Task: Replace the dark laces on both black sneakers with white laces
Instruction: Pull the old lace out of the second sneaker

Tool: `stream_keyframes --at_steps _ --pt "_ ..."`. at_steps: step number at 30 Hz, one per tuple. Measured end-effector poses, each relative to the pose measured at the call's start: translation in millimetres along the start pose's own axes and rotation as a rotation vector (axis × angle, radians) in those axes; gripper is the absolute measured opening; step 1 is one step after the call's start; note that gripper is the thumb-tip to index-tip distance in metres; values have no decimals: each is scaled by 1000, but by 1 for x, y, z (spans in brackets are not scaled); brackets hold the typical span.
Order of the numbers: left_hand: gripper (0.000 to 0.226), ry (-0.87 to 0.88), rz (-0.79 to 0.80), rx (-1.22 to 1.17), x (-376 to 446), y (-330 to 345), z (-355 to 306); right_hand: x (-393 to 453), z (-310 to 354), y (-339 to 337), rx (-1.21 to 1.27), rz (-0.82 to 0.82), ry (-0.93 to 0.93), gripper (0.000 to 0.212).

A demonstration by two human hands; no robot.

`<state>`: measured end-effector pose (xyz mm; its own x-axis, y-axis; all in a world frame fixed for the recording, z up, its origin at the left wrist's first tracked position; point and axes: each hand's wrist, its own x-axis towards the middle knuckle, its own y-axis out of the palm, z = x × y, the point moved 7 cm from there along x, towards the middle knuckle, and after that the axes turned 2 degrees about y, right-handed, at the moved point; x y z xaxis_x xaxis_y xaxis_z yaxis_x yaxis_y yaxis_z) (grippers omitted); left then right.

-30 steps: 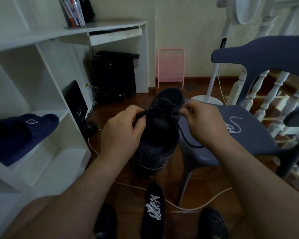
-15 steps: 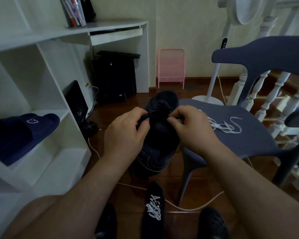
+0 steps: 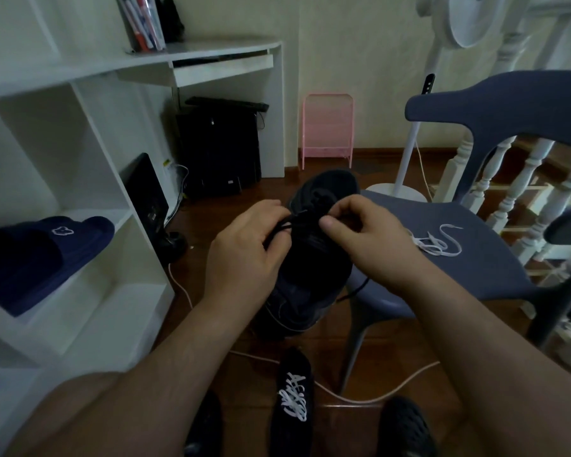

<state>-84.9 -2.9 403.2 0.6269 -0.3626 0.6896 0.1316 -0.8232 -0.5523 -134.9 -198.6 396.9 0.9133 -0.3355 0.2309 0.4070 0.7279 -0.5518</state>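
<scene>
holding the sneaker (image 3: 314, 258) up in front of me, toe pointing away, heel toward me, w/ the chair (image 3: 475, 258) seat just to its right. left hand (image 3: 244, 255) is curled round the shoe's left side, fingers pinching the dark lace (image 3: 282, 225) where it loops out near the eyelets. right hand (image 3: 366, 232) sits over the tongue area, thumb and forefinger pinched together at the lacing; can't tell for sure if lace is actually between them, too dark. one loose end of dark lace hangs down off the right side under my right wrist. white lace (image 3: 437, 242) lies in a loose tangle on the chair seat, right of my right hand, not touching it. 2nd sneaker (image 3: 292, 400) is on the floor below, btwn my feet, already w/ white lacing. shelf (image 3: 80, 258) on my left has a navy slipper (image 3: 43, 255) on it. white cable (image 3: 376, 395) runs across the floor under the chair.
</scene>
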Motion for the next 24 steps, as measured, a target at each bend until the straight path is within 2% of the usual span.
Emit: stream_keyframes --at_steps 5,10,13,15,19,22,24 --pt "19 -132 -32 -5 2 -2 14 0 13 -17 -245 -172 -144 8" --pt "14 -184 -66 -68 5 -10 24 -1 16 -11 -359 -56 -145 14" --pt "11 -280 -46 -124 3 -8 33 -8 17 -10 -233 39 -113 12" --pt "10 -307 -34 -137 1 -8 35 -8 11 -15 -125 75 -40 19" --pt "15 -368 11 -246 -1 2 35 -3 -2 -14 -6 84 49 29" --pt "17 -388 30 -313 -1 9 34 -3 3 -4 87 134 33 27" --pt "17 -423 12 -371 0 9 38 0 2 -11 235 83 49 29"
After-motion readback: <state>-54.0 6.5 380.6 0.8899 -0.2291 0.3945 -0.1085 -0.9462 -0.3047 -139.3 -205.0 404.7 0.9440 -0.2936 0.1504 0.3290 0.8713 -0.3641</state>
